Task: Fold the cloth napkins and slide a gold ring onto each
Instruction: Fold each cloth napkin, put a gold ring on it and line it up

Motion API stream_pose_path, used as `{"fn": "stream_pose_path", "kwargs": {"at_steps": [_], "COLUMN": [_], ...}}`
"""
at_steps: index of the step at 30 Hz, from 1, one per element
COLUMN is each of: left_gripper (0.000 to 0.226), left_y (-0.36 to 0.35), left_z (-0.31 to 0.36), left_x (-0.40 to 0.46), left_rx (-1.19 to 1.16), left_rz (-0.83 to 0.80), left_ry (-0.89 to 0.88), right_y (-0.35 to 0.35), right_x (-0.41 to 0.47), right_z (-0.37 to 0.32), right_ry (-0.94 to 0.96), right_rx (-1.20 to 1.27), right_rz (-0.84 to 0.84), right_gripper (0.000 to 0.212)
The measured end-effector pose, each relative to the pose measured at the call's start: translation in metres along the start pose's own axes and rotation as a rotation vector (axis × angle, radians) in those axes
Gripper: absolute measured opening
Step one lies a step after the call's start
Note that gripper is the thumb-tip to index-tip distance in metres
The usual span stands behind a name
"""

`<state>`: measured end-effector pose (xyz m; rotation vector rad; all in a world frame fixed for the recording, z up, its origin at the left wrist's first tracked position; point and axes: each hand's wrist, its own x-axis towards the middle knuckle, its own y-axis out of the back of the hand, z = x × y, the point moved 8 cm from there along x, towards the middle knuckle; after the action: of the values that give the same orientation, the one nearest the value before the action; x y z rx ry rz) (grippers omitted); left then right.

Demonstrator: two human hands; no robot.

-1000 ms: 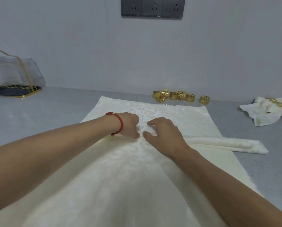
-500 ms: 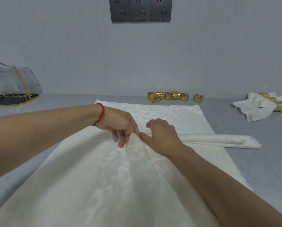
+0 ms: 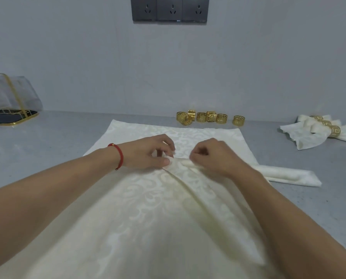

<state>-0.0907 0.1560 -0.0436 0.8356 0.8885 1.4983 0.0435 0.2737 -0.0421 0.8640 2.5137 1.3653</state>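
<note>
A large cream damask cloth napkin (image 3: 148, 208) with a pale scroll pattern lies spread over the grey tabletop (image 3: 47, 141), running from the near edge of the view to a far edge just short of the wall. Near the middle of this napkin a narrow pleat of fabric is gathered into a raised ridge, and both hands meet on it. The left hand (image 3: 148, 153), with a red cord bracelet (image 3: 118, 157) at its wrist, is curled with thumb and fingertips closed on the left end of the pleat. The right hand (image 3: 210, 156) is likewise curled, its fingers pinched shut on the rolled right end of the same pleat. A crease runs from the pinched spot back toward the viewer.

Just right of the napkin, partly under its right edge, lies a folded cream napkin strip (image 3: 288, 175). Beyond the napkin's far edge, by the wall, stands a cluster of gold cut-out napkin rings (image 3: 210, 117). Farther right of the napkin rests a pile of finished cream napkins wearing gold rings (image 3: 319, 131). Far to the napkin's left sits a gold-rimmed dark tray under a sheer grey cover (image 3: 11, 105). On the wall above the napkin hangs a dark grey socket panel (image 3: 170, 9).
</note>
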Motion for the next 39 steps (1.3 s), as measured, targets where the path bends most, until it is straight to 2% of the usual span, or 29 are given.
{"fn": "stream_pose_path", "kwargs": {"at_steps": [4, 6, 9, 11, 15, 18, 20, 21, 23, 25, 27, 29, 31, 35, 39], "left_gripper": [0.008, 0.006, 0.007, 0.006, 0.007, 0.006, 0.005, 0.005, 0.004, 0.004, 0.003, 0.002, 0.002, 0.003, 0.008], "left_y": [-0.002, -0.001, -0.004, -0.004, -0.007, -0.01, -0.012, -0.014, -0.015, -0.015, -0.015, -0.016, -0.015, -0.01, -0.004], "left_z": [-0.002, -0.004, -0.002, -0.001, 0.004, 0.002, -0.001, -0.002, -0.004, -0.005, -0.004, -0.003, -0.002, 0.001, 0.002], "left_x": [0.002, 0.003, 0.003, 0.0, 0.0, -0.001, -0.002, -0.003, -0.003, -0.003, -0.004, -0.005, -0.005, -0.002, 0.003], "left_rx": [-0.021, -0.042, -0.101, -0.163, -0.157, -0.133, -0.14, -0.154, -0.165, -0.178, -0.21, -0.229, -0.235, -0.188, -0.124], "left_rz": [0.109, 0.149, 0.178, 0.236, 0.299, 0.331, 0.347, 0.35, 0.345, 0.344, 0.338, 0.322, 0.291, 0.161, 0.046], "left_ry": [0.013, 0.04, 0.06, 0.052, 0.044, 0.073, 0.09, 0.096, 0.093, 0.088, 0.082, 0.078, 0.077, 0.098, 0.175], "right_y": [0.023, 0.027, 0.024, 0.021, 0.023, 0.021, 0.014, 0.013, 0.016, 0.022, 0.025, 0.03, 0.032, 0.024, 0.016], "right_x": [-0.008, -0.009, -0.007, -0.004, 0.002, 0.003, 0.004, 0.004, 0.002, -0.002, -0.01, -0.016, -0.018, -0.01, 0.007], "right_z": [0.032, 0.042, 0.045, 0.04, 0.019, -0.006, -0.017, -0.02, -0.019, -0.015, -0.014, -0.016, -0.02, -0.023, -0.021], "right_ry": [-0.146, -0.18, -0.217, -0.221, -0.203, -0.124, -0.061, -0.057, -0.09, -0.166, -0.255, -0.229, -0.129, -0.027, 0.011], "right_rx": [-0.091, -0.127, -0.187, -0.25, -0.519, -0.857, -0.987, -0.981, -0.817, -0.515, -0.193, -0.047, -0.069, -0.219, -0.464], "right_rz": [-0.162, -0.203, -0.268, -0.31, -0.296, -0.229, -0.236, -0.273, -0.382, -0.522, -0.647, -0.719, -0.738, -0.627, -0.481], "right_gripper": [0.025, 0.024, 0.042, 0.043, 0.028, 0.031, 0.028, 0.025, 0.022, 0.022, 0.031, 0.037, 0.034, 0.012, 0.025]}}
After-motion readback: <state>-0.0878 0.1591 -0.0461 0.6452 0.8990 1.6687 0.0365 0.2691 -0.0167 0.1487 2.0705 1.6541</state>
